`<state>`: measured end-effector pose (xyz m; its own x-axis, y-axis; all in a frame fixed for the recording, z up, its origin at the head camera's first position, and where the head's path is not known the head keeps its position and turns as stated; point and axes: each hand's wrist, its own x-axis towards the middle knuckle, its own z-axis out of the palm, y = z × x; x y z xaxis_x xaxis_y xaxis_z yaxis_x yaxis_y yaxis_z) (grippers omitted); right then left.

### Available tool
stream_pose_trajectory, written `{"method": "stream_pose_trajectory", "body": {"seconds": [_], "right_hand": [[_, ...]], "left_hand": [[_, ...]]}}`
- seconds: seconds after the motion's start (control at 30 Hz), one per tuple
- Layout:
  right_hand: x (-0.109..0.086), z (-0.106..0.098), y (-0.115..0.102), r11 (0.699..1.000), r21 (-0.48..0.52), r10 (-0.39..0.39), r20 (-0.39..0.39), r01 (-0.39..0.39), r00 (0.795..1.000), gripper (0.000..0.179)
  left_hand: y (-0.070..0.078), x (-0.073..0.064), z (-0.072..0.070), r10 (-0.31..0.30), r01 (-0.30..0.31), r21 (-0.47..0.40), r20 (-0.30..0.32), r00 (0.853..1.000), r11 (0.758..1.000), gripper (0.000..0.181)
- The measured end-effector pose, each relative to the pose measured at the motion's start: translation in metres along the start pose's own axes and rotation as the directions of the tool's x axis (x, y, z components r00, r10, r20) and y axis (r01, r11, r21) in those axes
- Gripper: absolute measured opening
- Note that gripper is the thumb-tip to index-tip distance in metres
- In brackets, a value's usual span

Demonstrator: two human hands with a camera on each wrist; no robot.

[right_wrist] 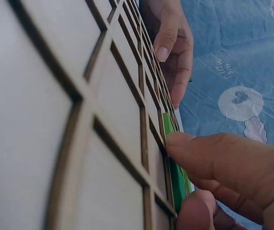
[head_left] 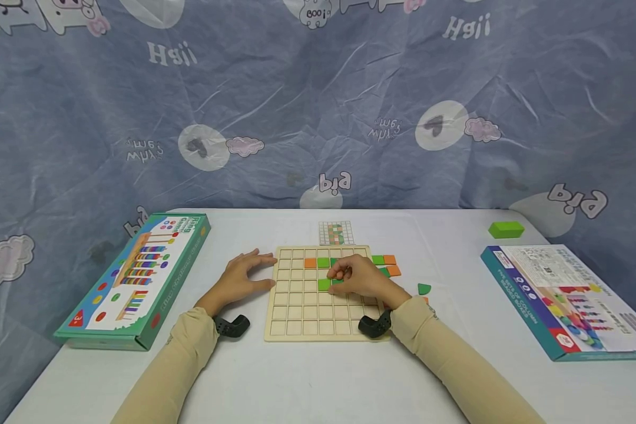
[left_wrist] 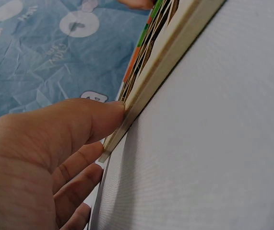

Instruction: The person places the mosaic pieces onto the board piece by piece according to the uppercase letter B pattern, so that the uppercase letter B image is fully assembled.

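Note:
A wooden grid board (head_left: 295, 313) lies flat on the white table. My left hand (head_left: 239, 277) rests at its left edge, fingers spread and thumb against the side; in the left wrist view the thumb (left_wrist: 103, 117) touches the rim. Over the board's middle, my right hand (head_left: 364, 277) has curled fingers and pinches a dark green tile (right_wrist: 177, 187), partly hidden by the fingers. Just left of it a light green tile (head_left: 324, 285) sits in a cell. A row above holds an orange tile (head_left: 310, 262), another light green tile (head_left: 323, 262) and a dark green piece.
Right of the board lie several loose green and orange tiles (head_left: 389, 259) and a dark green rounded piece (head_left: 424, 289). A small pattern card (head_left: 336, 233) lies behind it. Game boxes flank it, one left (head_left: 138, 277), one right (head_left: 572, 300), with a green block (head_left: 506, 229) behind.

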<state>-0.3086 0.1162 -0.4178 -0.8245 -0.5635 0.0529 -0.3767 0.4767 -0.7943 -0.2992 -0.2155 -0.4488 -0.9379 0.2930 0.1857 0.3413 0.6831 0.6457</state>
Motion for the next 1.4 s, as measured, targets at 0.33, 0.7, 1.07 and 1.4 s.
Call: {"method": "stream_pose_trajectory", "body": {"seconds": [0.33, 0.7, 1.07, 1.4], "right_hand": [[-0.001, -0.01, 0.004, 0.943, 0.319, 0.092, 0.014, -0.092, 0.996, 0.029], [-0.005, -0.045, 0.013, 0.9, 0.41, 0.184, -0.045, -0.15, 0.982, 0.04], [-0.021, -0.083, 0.048, 0.92, 0.366, 0.216, -0.165, -0.144, 0.962, 0.049], [-0.032, -0.102, 0.069, 0.897, 0.386, 0.306, -0.194, -0.215, 0.932, 0.05]], "left_hand": [[0.001, 0.0, 0.0, 0.008, -0.008, -0.006, 0.002, 1.0, 1.0, 0.056], [-0.001, 0.0, -0.001, 0.011, -0.011, -0.005, 0.0, 1.0, 1.0, 0.055], [0.0, -0.001, 0.0, 0.007, -0.007, -0.002, 0.003, 1.0, 1.0, 0.056], [-0.001, 0.0, 0.0, 0.016, -0.016, -0.001, 0.004, 1.0, 1.0, 0.055]]}}
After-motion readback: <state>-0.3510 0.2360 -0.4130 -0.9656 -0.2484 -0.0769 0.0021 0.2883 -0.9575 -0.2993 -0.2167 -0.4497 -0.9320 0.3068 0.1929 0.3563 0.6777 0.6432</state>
